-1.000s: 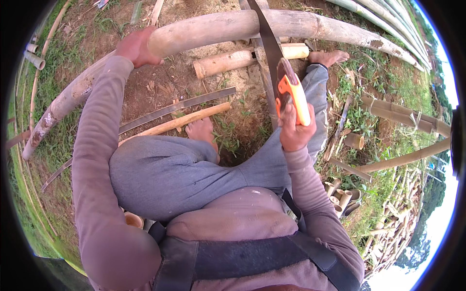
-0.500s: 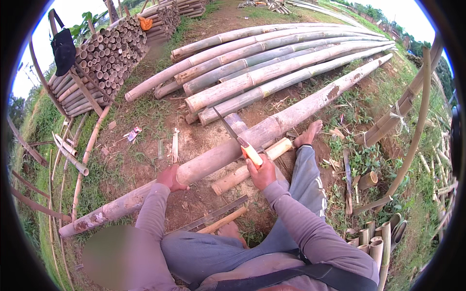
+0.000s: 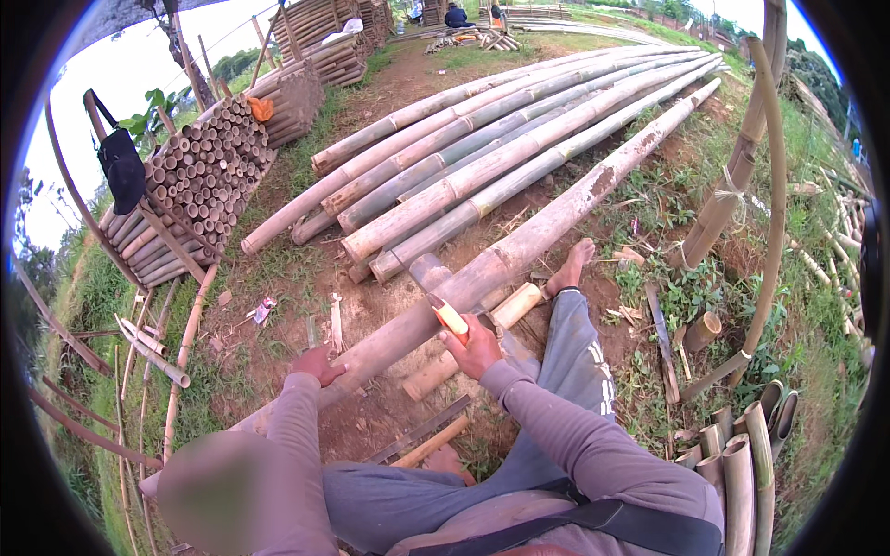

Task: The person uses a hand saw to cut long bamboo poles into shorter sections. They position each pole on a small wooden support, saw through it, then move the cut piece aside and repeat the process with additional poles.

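Note:
A long, thick bamboo pole [image 3: 524, 252] runs diagonally past me from lower left to upper right. My left hand [image 3: 318, 366] rests on it with the fingers spread and the thumb along its side. Closed around the orange and pale handle of a handsaw [image 3: 451, 320] is my right hand [image 3: 476, 348], over the pole's near side. Hardly any of the blade shows here. Beneath the pole lies a shorter bamboo piece [image 3: 430, 374], crossed by it, with pale sawdust on the soil around. Beside my bare foot are a flat dark strip [image 3: 419, 428] and a thin yellowish bamboo stick [image 3: 431, 442].
Several long bamboo poles [image 3: 482, 199] lie side by side beyond. A stack of cut bamboo [image 3: 209, 153] stands at the far left, with a black bag [image 3: 121, 170] hung beside it. Upright bamboo tubes [image 3: 739, 468] cluster at lower right, near a tied post [image 3: 728, 190].
My right hand has drawn the saw back toward me and left, so its blade shows far less. The left hand still lies on the pole. The view has shifted, showing more background.

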